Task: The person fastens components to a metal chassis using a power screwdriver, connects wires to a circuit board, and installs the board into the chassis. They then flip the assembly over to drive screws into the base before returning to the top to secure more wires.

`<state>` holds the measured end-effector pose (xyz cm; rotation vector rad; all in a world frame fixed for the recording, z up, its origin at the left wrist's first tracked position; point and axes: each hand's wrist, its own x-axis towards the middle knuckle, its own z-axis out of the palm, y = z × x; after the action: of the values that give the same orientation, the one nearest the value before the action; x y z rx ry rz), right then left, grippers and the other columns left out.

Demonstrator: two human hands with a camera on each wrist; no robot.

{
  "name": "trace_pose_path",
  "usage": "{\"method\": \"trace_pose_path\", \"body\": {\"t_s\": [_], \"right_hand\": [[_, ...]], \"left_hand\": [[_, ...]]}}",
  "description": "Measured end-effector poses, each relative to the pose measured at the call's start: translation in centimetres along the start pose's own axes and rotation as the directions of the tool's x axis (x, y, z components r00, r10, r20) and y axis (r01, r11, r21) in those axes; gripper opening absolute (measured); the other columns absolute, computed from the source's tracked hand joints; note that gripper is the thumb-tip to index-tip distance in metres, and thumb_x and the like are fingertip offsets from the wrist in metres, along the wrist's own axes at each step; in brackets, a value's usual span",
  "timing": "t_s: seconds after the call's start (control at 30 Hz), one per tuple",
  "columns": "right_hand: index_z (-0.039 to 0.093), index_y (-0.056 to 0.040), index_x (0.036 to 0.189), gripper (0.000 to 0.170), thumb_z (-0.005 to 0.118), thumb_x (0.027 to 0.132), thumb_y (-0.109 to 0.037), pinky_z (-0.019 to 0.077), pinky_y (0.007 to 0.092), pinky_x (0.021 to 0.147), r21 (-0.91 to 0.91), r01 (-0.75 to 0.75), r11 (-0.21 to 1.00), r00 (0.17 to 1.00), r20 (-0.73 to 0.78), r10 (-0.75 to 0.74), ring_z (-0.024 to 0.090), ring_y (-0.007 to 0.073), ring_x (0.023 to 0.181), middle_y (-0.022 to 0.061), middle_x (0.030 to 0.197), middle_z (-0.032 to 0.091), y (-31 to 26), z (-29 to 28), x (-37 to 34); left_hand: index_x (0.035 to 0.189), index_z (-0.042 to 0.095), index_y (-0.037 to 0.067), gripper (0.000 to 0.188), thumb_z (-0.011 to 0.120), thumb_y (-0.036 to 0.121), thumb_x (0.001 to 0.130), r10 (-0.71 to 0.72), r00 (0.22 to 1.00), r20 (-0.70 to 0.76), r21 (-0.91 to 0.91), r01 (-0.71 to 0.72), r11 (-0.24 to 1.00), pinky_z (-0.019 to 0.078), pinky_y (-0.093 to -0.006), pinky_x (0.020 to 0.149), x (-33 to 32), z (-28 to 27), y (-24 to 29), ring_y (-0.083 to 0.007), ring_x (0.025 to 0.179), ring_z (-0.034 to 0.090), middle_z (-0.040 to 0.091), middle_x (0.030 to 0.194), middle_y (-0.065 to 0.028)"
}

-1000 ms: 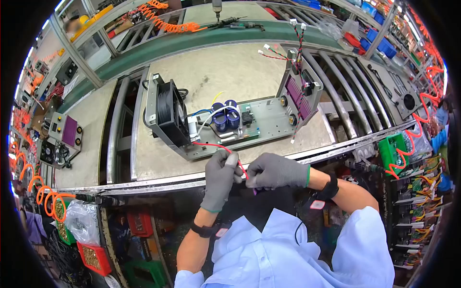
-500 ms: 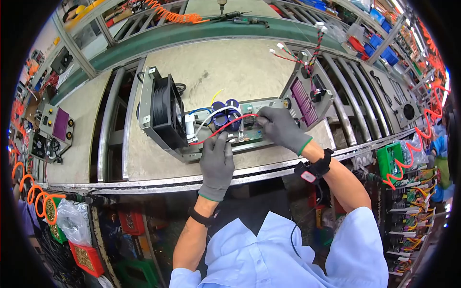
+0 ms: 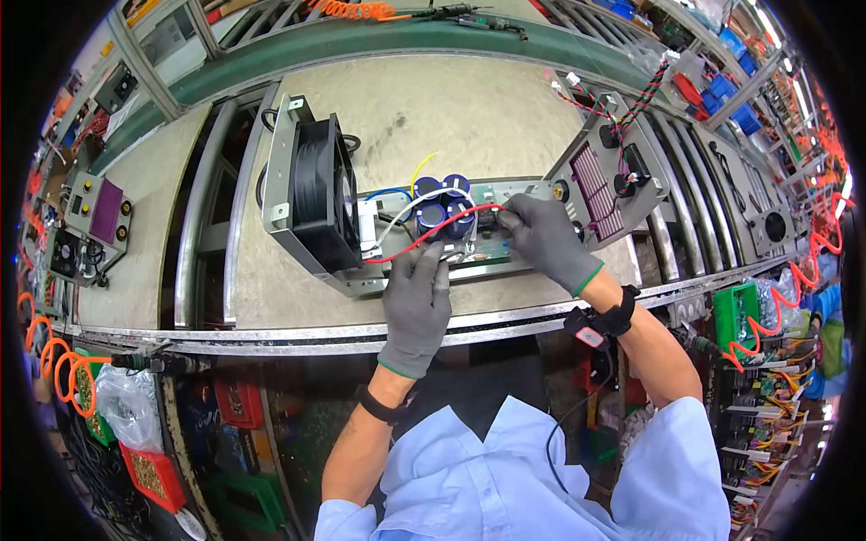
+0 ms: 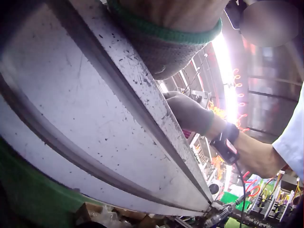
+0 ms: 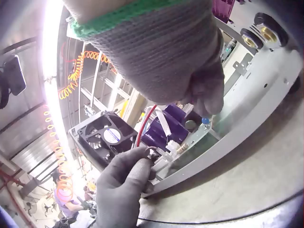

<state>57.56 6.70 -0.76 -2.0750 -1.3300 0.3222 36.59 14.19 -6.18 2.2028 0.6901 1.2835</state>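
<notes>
My gloved left hand (image 3: 417, 311) is at the front edge of the metal chassis (image 3: 365, 287). In the right wrist view, the thumb and forefinger of this hand (image 5: 121, 190) pinch a small dark wire end (image 5: 153, 155) beside the circuit board. My right hand (image 3: 550, 239) pinches the far end of a red wire (image 3: 417, 242), its fingers low over the board (image 3: 487, 251). That wire arches from beside the black fan (image 3: 325, 194) across the purple capacitors (image 3: 431, 215). White, blue and yellow wires (image 3: 424, 166) stand around the capacitors. The right fingertips are partly hidden.
The chassis's right end panel (image 3: 600, 185) carries twisted wires (image 3: 651, 86). Metal rollers (image 3: 209, 212) flank the worktable (image 3: 397, 99) on both sides. Another unit (image 3: 95, 225) stands at left; coiled hoses (image 3: 68, 374) and parts bins (image 3: 153, 478) lie below. A green bin (image 3: 735, 311) is at right.
Both hands have moved from below the table edge up to the board, stretching the red wire over the capacitors. Over the last half second, the right hand has shifted slightly right relative to the capacitors.
</notes>
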Motion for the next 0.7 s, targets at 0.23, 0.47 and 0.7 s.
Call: {"method": "trace_pose_path", "body": {"t_s": [0.23, 0.47, 0.7], "right_hand": [[0.068, -0.0045, 0.094, 0.014, 0.067, 0.094, -0.018, 0.0496, 0.0486, 0.062, -0.123, 0.092, 0.988, 0.988, -0.11, -0.105, 0.066, 0.042, 0.073, 0.021, 0.074, 0.065, 0.3, 1.1, -1.2], [0.072, -0.008, 0.105, 0.02, 0.069, 0.088, -0.018, 0.0536, 0.0454, 0.073, -0.316, 0.273, 0.909, 0.947, -0.076, -0.311, 0.068, 0.0354, 0.085, 0.0163, 0.092, 0.071, -5.8, -1.9, -0.1], [0.072, -0.006, 0.114, 0.038, 0.073, 0.084, -0.03, 0.0485, 0.045, 0.096, -0.451, 0.453, 0.769, 0.885, 0.125, -0.448, 0.067, 0.0329, 0.103, 0.0135, 0.104, 0.072, -11.5, 3.4, 6.0]], "left_hand": [[0.116, 0.069, 0.004, 0.026, 0.067, 0.003, 0.09, -0.026, 1.0, -0.007, -0.049, 0.026, 0.998, 0.051, -0.0398, 0.064, 0.0, 0.0, -0.1, -0.0307, 0.075, 0.062, 0.057, 0.094, -0.017], [0.119, 0.067, 0.003, 0.03, 0.066, 0.005, 0.09, -0.029, 0.999, 0.012, -0.117, 0.031, 0.993, 0.0536, -0.0417, 0.071, 0.0, -0.7, 0.0, -0.0334, 0.083, 0.065, 0.06, 0.101, -0.0179], [0.122, 0.066, 0.002, 0.033, 0.064, 0.01, 0.09, -0.069, 0.995, 0.079, -0.143, 0.079, 0.987, 0.0538, -0.0448, 0.08, 0.0, -1.2, 0.0, -0.0374, 0.095, 0.064, 0.061, 0.109, -0.019]]}}
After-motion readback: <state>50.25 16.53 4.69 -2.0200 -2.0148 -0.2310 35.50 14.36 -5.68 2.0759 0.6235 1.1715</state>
